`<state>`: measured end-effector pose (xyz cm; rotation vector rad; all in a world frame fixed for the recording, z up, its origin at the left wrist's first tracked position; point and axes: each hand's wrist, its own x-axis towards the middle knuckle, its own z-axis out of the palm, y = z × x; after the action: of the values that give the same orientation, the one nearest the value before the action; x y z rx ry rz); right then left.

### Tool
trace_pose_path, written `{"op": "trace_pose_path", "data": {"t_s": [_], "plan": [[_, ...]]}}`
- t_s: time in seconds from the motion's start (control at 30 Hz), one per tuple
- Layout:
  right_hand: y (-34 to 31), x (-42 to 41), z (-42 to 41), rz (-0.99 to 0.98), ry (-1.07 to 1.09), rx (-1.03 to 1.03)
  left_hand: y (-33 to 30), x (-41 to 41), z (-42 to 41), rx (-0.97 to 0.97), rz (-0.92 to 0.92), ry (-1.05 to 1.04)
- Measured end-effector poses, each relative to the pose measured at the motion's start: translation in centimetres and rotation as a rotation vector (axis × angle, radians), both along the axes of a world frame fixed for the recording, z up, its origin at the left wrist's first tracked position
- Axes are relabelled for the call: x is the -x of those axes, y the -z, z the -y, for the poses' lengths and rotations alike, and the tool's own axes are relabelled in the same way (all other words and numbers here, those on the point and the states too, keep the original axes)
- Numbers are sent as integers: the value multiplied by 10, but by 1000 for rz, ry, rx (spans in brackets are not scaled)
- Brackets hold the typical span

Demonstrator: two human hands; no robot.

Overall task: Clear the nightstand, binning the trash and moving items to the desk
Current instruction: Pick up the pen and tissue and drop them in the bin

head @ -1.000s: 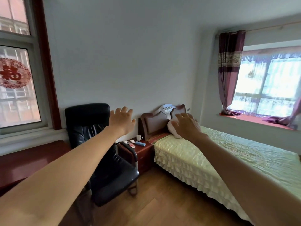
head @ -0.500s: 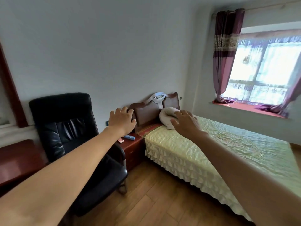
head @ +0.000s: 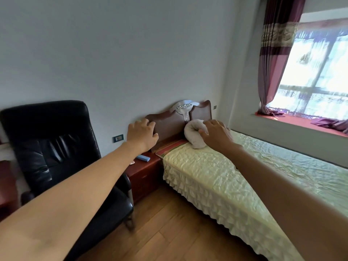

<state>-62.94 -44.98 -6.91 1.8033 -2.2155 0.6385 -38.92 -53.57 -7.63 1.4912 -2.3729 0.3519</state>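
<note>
The reddish-brown nightstand (head: pixel 146 173) stands between a black chair and the bed, far ahead of me. A small blue box (head: pixel 143 158) lies on its top, and a pinkish scrap (head: pixel 132 162) shows beside my left forearm. Anything else on the nightstand is hidden by that arm. My left hand (head: pixel 141 134) is stretched forward in the air above the nightstand, fingers apart, holding nothing. My right hand (head: pixel 216 133) reaches out over the head of the bed, fingers spread and empty, in front of a rolled beige pillow (head: pixel 194 135).
A black leather office chair (head: pixel 56 157) fills the left, close to the nightstand. The bed (head: pixel 235 178) with a pale green cover runs along the right. A dark red desk edge (head: pixel 7 187) shows at far left. Wooden floor (head: pixel 165 228) lies between chair and bed.
The view has turned right and moved closer to the nightstand and bed. The left window and most of the desk have left the frame. Both hands stay outstretched and empty.
</note>
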Motion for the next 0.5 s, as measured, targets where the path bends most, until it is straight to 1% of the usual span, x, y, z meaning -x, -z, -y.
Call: {"op": "trace_pose_path", "data": {"t_s": [0.1, 0.27, 0.5], "plan": [[20, 19, 35, 31, -24, -55, 13, 20, 30, -27, 4, -13], [45, 37, 105, 30, -44, -82, 32, 41, 100, -45, 19, -29], [42, 52, 232, -68, -66, -58, 38, 51, 223, -8, -16, -55]]}}
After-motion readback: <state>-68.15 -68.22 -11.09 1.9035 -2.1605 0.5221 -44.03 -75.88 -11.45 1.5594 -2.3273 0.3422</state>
